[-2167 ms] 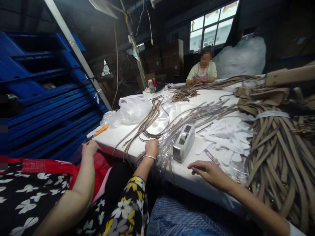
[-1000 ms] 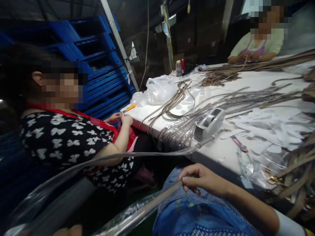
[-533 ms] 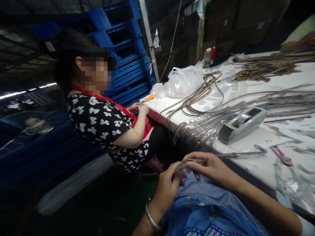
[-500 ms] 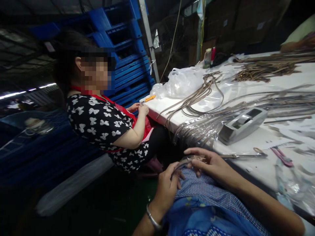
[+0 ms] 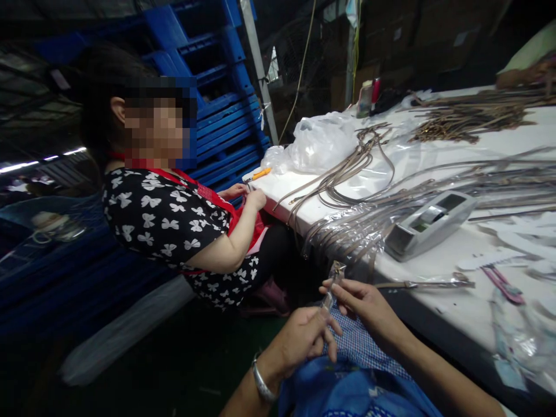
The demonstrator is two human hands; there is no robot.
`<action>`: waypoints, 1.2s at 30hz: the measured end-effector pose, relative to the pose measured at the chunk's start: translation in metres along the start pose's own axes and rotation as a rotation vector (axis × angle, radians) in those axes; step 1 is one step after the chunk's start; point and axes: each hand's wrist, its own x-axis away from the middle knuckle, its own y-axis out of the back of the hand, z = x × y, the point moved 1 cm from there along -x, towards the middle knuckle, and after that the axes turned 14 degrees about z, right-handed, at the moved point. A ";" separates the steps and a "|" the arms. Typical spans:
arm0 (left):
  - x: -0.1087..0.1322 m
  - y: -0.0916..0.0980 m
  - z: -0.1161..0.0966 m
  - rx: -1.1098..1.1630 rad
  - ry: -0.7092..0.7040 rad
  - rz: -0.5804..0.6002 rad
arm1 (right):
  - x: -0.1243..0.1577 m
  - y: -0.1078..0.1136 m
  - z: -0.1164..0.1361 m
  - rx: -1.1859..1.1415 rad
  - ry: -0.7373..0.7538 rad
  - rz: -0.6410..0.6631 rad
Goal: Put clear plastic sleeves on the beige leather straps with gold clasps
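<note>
Over my lap, a narrow strap end in clear plastic (image 5: 329,299) runs up between my two hands, with a small brass-coloured fitting at its tip. My left hand (image 5: 306,333), with a silver bangle on its wrist, is closed around the lower part. Higher up, my right hand (image 5: 358,300) pinches the plastic between thumb and fingers. Beside my right wrist, another plastic-wrapped strap (image 5: 428,284) lies along the table edge. A grey tape dispenser (image 5: 430,226) stands behind it. Pink-handled snips (image 5: 503,284) lie to the right.
A co-worker (image 5: 174,226) sits at the left table corner, hands on something small. Wrapped straps (image 5: 347,231), loose brown straps (image 5: 347,168) and a plastic bag (image 5: 321,142) cover the white table (image 5: 538,130). Blue pallets (image 5: 226,127) are stacked behind. Another person's arm (image 5: 525,72) shows far right.
The strap end in my hands has swung from nearly level to pointing up, its tip now showing. My right hand has moved down slightly and its fingers have closed into a pinch.
</note>
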 end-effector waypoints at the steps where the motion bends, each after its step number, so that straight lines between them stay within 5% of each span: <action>1: -0.001 -0.001 0.000 0.004 -0.005 0.000 | 0.000 0.000 -0.002 0.005 -0.017 0.007; 6: -0.007 -0.004 0.000 -0.040 -0.042 -0.035 | 0.006 -0.005 -0.004 0.061 0.011 0.090; 12: -0.006 0.000 0.003 -0.210 -0.126 -0.218 | 0.008 0.001 0.002 0.175 0.143 -0.040; 17: 0.032 0.021 0.007 -0.441 0.006 -0.212 | 0.007 0.006 -0.001 0.019 0.143 -0.233; 23: 0.088 0.056 -0.005 -0.549 0.302 -0.248 | 0.002 -0.005 -0.006 -0.161 0.042 -0.187; 26: 0.078 0.046 -0.016 -0.473 0.146 -0.256 | -0.003 -0.018 -0.003 -0.133 0.067 -0.122; 30: 0.035 0.022 -0.018 -0.326 -0.069 -0.152 | -0.008 -0.025 0.005 0.044 0.114 -0.010; 33: 0.017 0.020 -0.017 -0.430 -0.075 -0.237 | -0.004 -0.006 0.010 0.300 0.116 0.031; 36: 0.017 0.029 -0.023 -0.605 -0.065 -0.286 | 0.003 0.020 0.023 0.636 0.240 -0.103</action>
